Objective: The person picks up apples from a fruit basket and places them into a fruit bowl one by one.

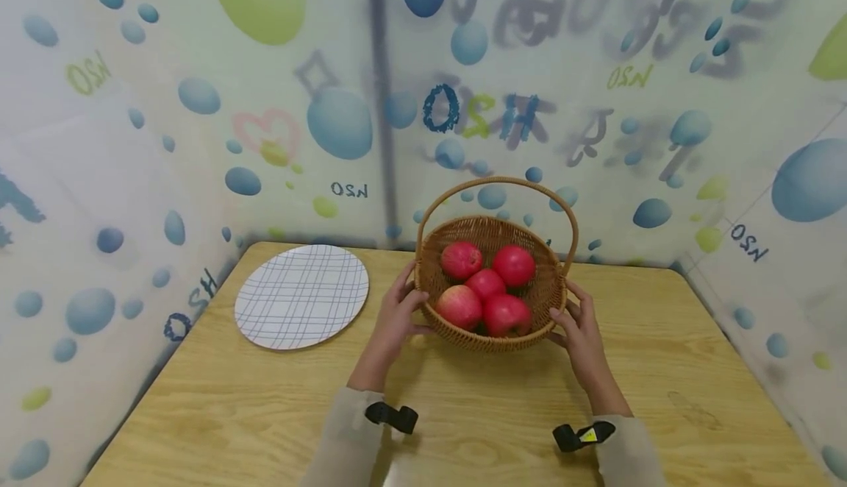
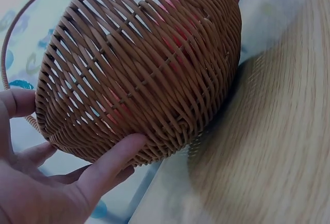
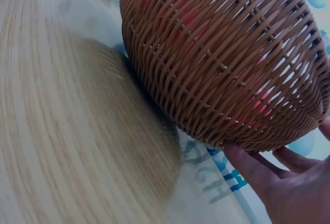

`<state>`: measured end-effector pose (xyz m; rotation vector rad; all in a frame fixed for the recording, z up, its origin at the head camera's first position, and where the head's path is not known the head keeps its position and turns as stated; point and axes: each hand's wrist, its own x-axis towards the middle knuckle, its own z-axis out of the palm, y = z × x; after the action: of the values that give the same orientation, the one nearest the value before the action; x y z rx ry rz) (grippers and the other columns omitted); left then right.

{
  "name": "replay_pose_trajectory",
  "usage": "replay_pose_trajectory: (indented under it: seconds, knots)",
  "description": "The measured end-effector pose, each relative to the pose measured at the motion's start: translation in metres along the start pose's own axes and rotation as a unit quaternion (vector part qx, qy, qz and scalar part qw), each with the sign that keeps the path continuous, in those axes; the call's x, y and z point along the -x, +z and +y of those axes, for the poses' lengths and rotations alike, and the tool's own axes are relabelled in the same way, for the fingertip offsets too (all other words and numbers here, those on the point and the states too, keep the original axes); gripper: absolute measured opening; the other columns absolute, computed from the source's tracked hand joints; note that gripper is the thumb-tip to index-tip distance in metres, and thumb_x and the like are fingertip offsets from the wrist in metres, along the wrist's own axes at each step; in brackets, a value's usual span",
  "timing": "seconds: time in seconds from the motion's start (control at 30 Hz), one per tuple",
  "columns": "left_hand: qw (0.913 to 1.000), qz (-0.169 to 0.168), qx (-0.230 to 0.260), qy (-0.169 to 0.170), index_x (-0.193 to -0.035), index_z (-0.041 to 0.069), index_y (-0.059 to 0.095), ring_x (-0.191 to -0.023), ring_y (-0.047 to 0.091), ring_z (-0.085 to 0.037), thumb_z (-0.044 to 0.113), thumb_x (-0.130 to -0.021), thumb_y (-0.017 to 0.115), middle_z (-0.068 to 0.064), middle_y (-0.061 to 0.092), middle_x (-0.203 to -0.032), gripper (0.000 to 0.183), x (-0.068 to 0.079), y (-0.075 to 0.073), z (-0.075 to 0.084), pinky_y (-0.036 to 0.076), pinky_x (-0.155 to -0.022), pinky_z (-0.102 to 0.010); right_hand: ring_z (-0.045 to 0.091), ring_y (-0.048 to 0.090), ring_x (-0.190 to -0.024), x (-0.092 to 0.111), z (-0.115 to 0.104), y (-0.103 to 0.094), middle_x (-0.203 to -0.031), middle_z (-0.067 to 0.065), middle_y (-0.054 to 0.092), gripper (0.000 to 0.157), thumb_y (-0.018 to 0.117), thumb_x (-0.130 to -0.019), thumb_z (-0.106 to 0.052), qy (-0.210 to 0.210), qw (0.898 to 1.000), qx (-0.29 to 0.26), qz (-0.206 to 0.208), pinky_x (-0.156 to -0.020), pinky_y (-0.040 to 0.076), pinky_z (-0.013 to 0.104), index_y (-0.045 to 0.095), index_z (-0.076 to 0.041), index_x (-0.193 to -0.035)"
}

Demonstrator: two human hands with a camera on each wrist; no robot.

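A brown wicker basket (image 1: 490,343) with a tall arched handle (image 1: 499,180) holds several red apples (image 1: 485,284). Its mouth faces back toward the head camera. My left hand (image 1: 397,310) grips the basket's left side near the rim. On the opposite side, my right hand (image 1: 582,329) holds it the same way. In the left wrist view, the left thumb and fingers (image 2: 116,157) spread along the woven wall. The right wrist view shows the right hand (image 3: 294,182) at the wicker near the rim, with the basket's underside close over the table and its shadow beneath.
A round white plate (image 1: 301,296) with blue grid lines lies at the back left of the wooden table (image 1: 476,413). Walls covered with a blue and green dotted print (image 1: 340,123) stand behind the table and along both sides.
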<state>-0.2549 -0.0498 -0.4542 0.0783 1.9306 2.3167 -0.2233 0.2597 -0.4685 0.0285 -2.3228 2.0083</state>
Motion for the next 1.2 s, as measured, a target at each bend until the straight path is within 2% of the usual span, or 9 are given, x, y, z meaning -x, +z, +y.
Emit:
replay_pose_trajectory:
  seconds: [0.2, 0.33, 0.4, 0.47, 0.57, 0.73, 0.87, 1.07, 1.2]
  knots:
    - [0.9998, 0.001, -0.013, 0.011, -0.161, 0.027, 0.026, -0.141, 0.043, -0.049, 0.017, -0.099, 0.053, -0.022, 0.031, -0.163, 0.069, 0.001, -0.004, 0.003, 0.057, -0.084, -0.063, 0.039, 0.029, -0.151, -0.003, -0.003, 0.002, -0.169, 0.013, 0.017, 0.062, 0.045, -0.108, -0.029, 0.002, 1.000, 0.001, 0.000, -0.085, 0.052, 0.015, 0.015, -0.030, -0.162]
    - [0.9963, 0.026, -0.078, 0.028, -0.160, 0.020, 0.030, -0.140, 0.047, -0.046, 0.018, -0.099, 0.056, -0.021, 0.035, -0.161, 0.066, 0.005, 0.001, 0.012, 0.054, -0.097, -0.060, 0.039, 0.028, -0.151, -0.001, -0.005, 0.001, -0.169, 0.012, 0.014, 0.061, 0.046, -0.108, -0.028, 0.000, 1.000, -0.016, 0.003, -0.084, 0.050, 0.012, 0.016, -0.030, -0.162]
    - [0.9884, 0.051, -0.134, 0.052, -0.158, 0.016, 0.033, -0.142, 0.045, -0.044, 0.019, -0.098, 0.060, -0.020, 0.037, -0.160, 0.066, 0.007, 0.005, 0.019, 0.048, -0.106, -0.059, 0.041, 0.028, -0.150, -0.001, -0.006, 0.000, -0.169, 0.014, 0.014, 0.062, 0.046, -0.108, -0.028, -0.001, 1.000, -0.029, 0.004, -0.083, 0.051, 0.012, 0.016, -0.030, -0.162]
    - [0.9758, 0.076, -0.187, 0.084, -0.156, 0.013, 0.037, -0.143, 0.043, -0.042, 0.020, -0.097, 0.064, -0.017, 0.040, -0.159, 0.065, 0.010, 0.009, 0.025, 0.044, -0.110, -0.059, 0.042, 0.029, -0.149, -0.001, -0.007, 0.000, -0.168, 0.016, 0.015, 0.062, 0.046, -0.108, -0.028, -0.003, 0.999, -0.041, 0.005, -0.083, 0.053, 0.014, 0.015, -0.031, -0.162]
    - [0.9487, 0.096, -0.266, 0.142, -0.150, 0.010, 0.047, -0.142, 0.044, -0.039, 0.019, -0.093, 0.069, -0.016, 0.047, -0.154, 0.062, 0.017, 0.017, 0.035, 0.042, -0.112, -0.058, 0.043, 0.030, -0.148, 0.000, -0.006, -0.001, -0.168, 0.017, 0.015, 0.062, 0.045, -0.108, -0.027, -0.001, 0.998, -0.056, 0.006, -0.082, 0.054, 0.014, 0.015, -0.031, -0.162]
    - [0.9103, 0.063, -0.350, 0.211, -0.137, 0.009, 0.060, -0.131, 0.056, -0.034, 0.016, -0.090, 0.072, -0.015, 0.059, -0.139, 0.049, 0.025, 0.031, 0.050, 0.049, -0.108, -0.051, 0.044, 0.027, -0.150, 0.002, -0.005, -0.001, -0.169, 0.016, 0.012, 0.062, 0.044, -0.109, -0.027, 0.005, 0.997, -0.074, 0.005, -0.082, 0.054, 0.014, 0.013, -0.032, -0.163]
    - [0.8819, 0.004, -0.429, 0.196, -0.138, 0.011, 0.061, -0.126, 0.059, -0.029, 0.020, -0.090, 0.072, -0.012, 0.059, -0.139, 0.050, 0.018, 0.041, 0.058, 0.052, -0.105, -0.045, 0.045, 0.025, -0.152, 0.002, -0.006, -0.001, -0.170, 0.016, 0.011, 0.063, 0.044, -0.109, -0.026, 0.013, 0.997, -0.081, 0.006, -0.080, 0.054, 0.014, 0.013, -0.033, -0.163]
    - [0.8122, -0.094, -0.555, 0.152, -0.148, 0.016, 0.052, -0.125, 0.060, -0.029, 0.027, -0.090, 0.073, -0.012, 0.049, -0.152, 0.062, 0.001, 0.050, 0.066, 0.054, -0.102, -0.044, 0.044, 0.028, -0.150, 0.002, -0.004, 0.001, -0.169, 0.016, 0.012, 0.063, 0.045, -0.108, -0.026, 0.022, 0.997, -0.078, 0.012, -0.078, 0.055, 0.016, 0.014, -0.033, -0.163]
    - [0.7927, -0.125, -0.581, 0.134, -0.151, 0.020, 0.049, -0.124, 0.060, -0.026, 0.025, -0.090, 0.073, -0.010, 0.046, -0.154, 0.066, -0.006, 0.051, 0.065, 0.054, -0.097, -0.040, 0.044, 0.029, -0.149, 0.001, -0.003, 0.003, -0.169, 0.016, 0.013, 0.063, 0.045, -0.108, -0.026, 0.017, 0.997, -0.073, 0.006, -0.077, 0.056, 0.017, 0.014, -0.032, -0.163]
